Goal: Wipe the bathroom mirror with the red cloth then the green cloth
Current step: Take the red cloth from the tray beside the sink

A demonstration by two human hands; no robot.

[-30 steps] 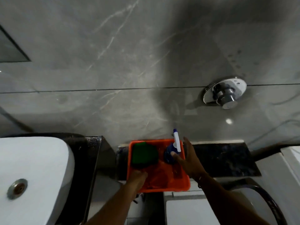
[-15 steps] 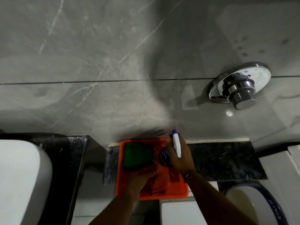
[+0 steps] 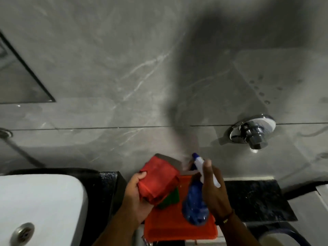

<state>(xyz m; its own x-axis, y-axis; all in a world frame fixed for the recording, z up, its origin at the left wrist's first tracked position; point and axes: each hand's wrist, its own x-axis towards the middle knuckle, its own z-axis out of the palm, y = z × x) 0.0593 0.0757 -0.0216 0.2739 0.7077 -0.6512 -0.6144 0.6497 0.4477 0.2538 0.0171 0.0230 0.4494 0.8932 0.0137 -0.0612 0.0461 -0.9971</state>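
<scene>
My left hand (image 3: pixel 135 194) grips the folded red cloth (image 3: pixel 159 180) and holds it raised above the orange tray (image 3: pixel 168 228). Under the red cloth a corner of the green cloth (image 3: pixel 171 197) shows inside the tray. My right hand (image 3: pixel 213 190) is closed around a blue spray bottle (image 3: pixel 194 205) with a white and blue nozzle, lifted over the tray's right side. A dark mirror corner (image 3: pixel 19 82) shows at the far left on the wall.
A white basin (image 3: pixel 40 206) with a metal drain (image 3: pixel 23 233) sits at lower left on a black counter (image 3: pixel 110 185). A chrome flush valve (image 3: pixel 252 134) sticks out of the grey marble wall. A black ledge (image 3: pixel 253 199) lies right of the tray.
My left hand has lifted the red cloth out of the tray, uncovering the green cloth below. My right hand has raised the spray bottle off the tray.
</scene>
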